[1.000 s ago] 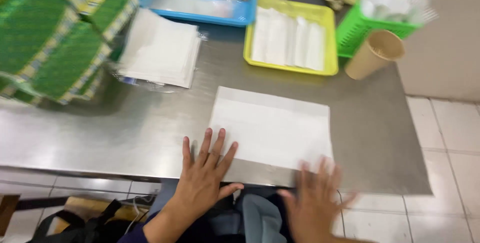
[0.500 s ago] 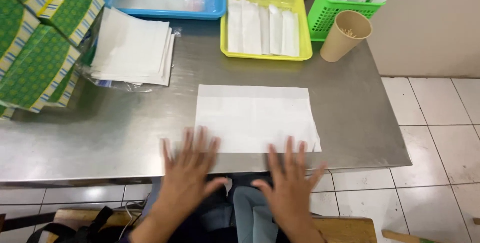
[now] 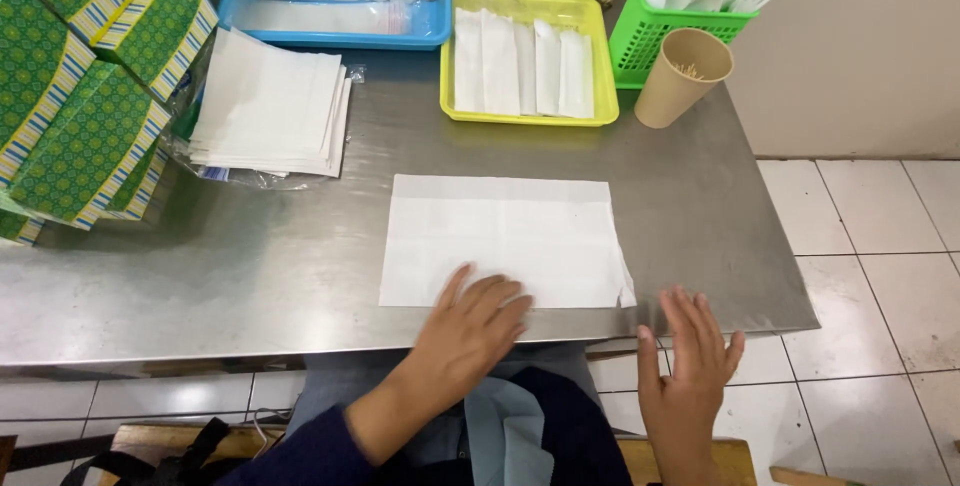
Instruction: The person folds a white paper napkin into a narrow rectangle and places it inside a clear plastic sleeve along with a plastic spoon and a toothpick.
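Note:
A white paper napkin [image 3: 505, 236] lies unfolded and flat on the steel table [image 3: 250, 266], near its front edge. My left hand [image 3: 470, 331] rests flat on the napkin's near edge, fingers spread, holding nothing. My right hand [image 3: 685, 371] hovers open beyond the table's front right edge, off the napkin, fingers apart and empty.
A stack of white napkins [image 3: 270, 101] lies at the left. Behind are a yellow tray [image 3: 595, 111] of folded napkins, a blue tray [image 3: 330, 31], a green basket [image 3: 640, 41] of plastic cutlery and a paper cup [image 3: 680, 76] of toothpicks. Green patterned boxes [image 3: 80, 86] are piled far left.
The view has tilted and closed in on the table. My left hand moved forward onto the napkin's near edge; my right hand shifted right, clear of the napkin.

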